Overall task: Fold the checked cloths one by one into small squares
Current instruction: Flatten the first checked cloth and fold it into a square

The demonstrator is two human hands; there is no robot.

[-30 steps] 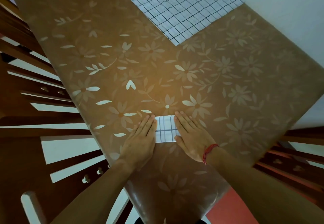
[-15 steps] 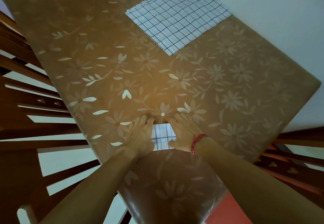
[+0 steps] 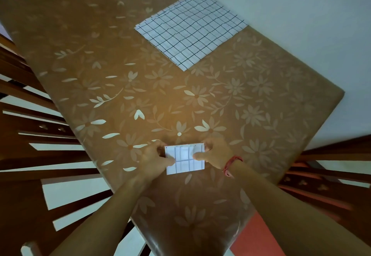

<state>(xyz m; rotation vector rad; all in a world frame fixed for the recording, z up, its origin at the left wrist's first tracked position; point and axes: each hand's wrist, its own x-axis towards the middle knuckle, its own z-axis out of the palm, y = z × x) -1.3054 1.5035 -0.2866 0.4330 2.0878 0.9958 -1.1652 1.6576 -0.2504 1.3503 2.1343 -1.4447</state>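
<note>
A small folded checked cloth (image 3: 185, 159), white with dark lines, is held between my two hands just above the near part of the table. My left hand (image 3: 154, 158) pinches its left edge, thumb on top. My right hand (image 3: 214, 153), with a red thread round the wrist, pinches its right edge the same way. A stack of large flat checked cloths (image 3: 190, 29) lies unfolded at the far side of the table, well beyond both hands.
The table (image 3: 120, 75) wears a brown cloth with pale flowers. Wooden chair backs stand along the left (image 3: 30, 135) and at the right (image 3: 331, 167). A pale wall runs along the table's far right edge.
My hands were pressing flat on the small folded cloth; now both pinch its side edges and it has come up off the table. The view has tilted upward.
</note>
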